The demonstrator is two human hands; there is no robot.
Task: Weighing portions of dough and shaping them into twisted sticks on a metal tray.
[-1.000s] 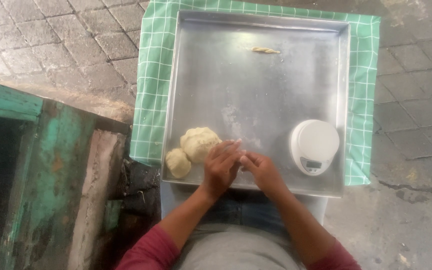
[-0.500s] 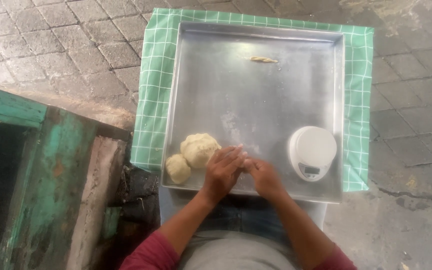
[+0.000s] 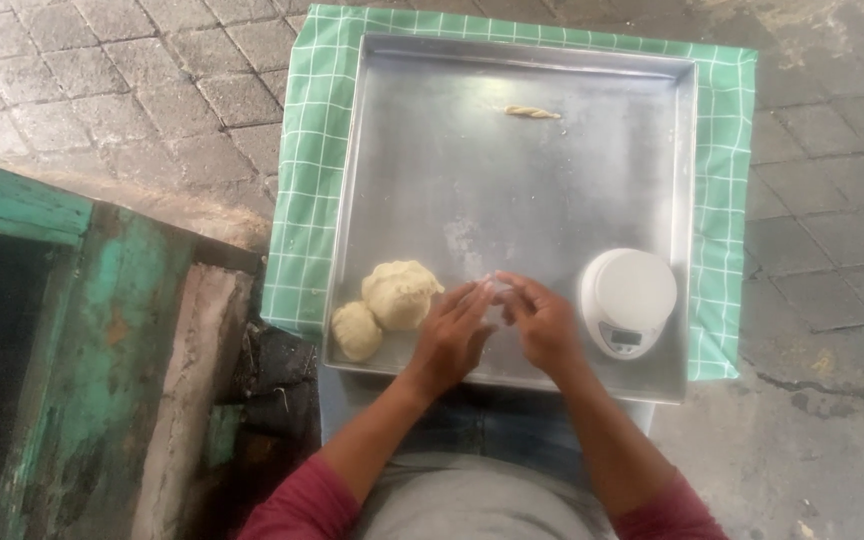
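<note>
Here, from the head view, the left hand (image 3: 449, 338) and right hand (image 3: 544, 325) meet fingertip to fingertip over the metal tray (image 3: 422, 150), fingers loosely curled; whether a dough piece sits between them I cannot tell; the large dough lump (image 3: 399, 293) lies just left; rolling well probably needs light, even pressure.

White round digital kitchen scale (image 3: 627, 298) sits at near right corner of tray. Green-and-white checked cloth (image 3: 307, 190) underneath. Weathered green-painted wooden frame (image 3: 72, 330) at left; grey paving stones (image 3: 102, 80) around.
</note>
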